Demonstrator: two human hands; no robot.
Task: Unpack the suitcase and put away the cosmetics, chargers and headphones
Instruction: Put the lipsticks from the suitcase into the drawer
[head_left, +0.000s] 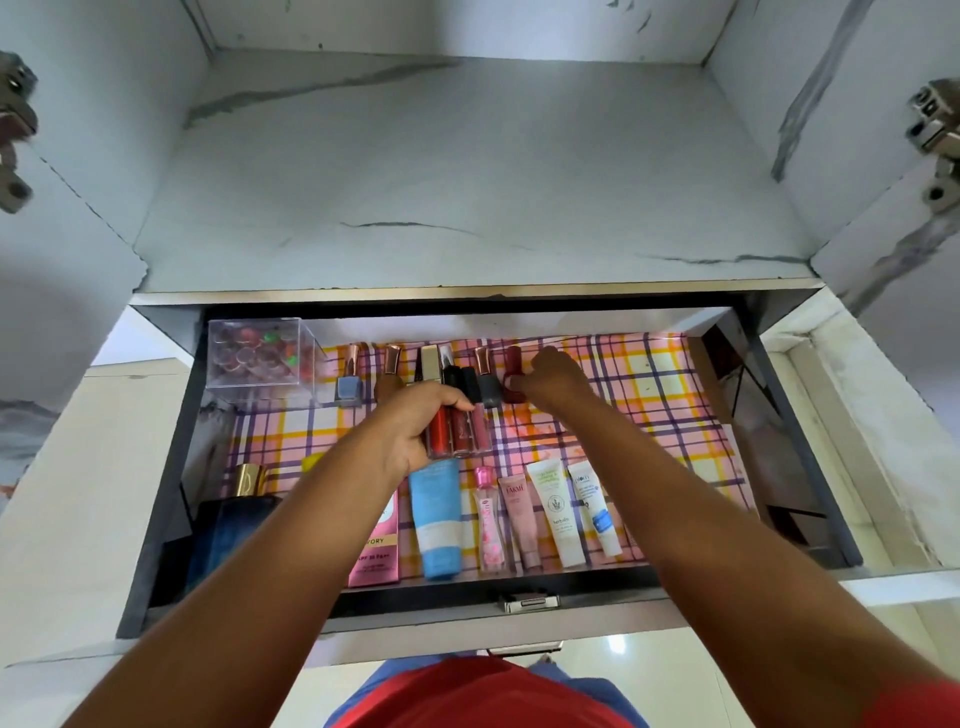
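An open drawer (156, 519) lined with pink checked paper holds cosmetics. My left hand (415, 426) grips a bunch of three lip gloss tubes (460, 428) over the drawer's middle. My right hand (550, 376) pinches a dark red nail polish bottle (514, 371) at the right end of the back row. That row holds a blue nail polish (348, 387), a gold lipstick (428, 364) and a grey nail polish (487, 387). Along the front lie a blue tube (436, 519), a pink spray bottle (487, 519), a pink tube (519, 519) and two white tubes (558, 512).
A clear acrylic box (260, 358) of small round items stands in the back left corner. A dark blue perfume bottle (228, 530) and a pink carton (376, 556) lie at the front left. The right side of the liner (660, 395) is bare. A marble-patterned shelf (467, 182) lies above.
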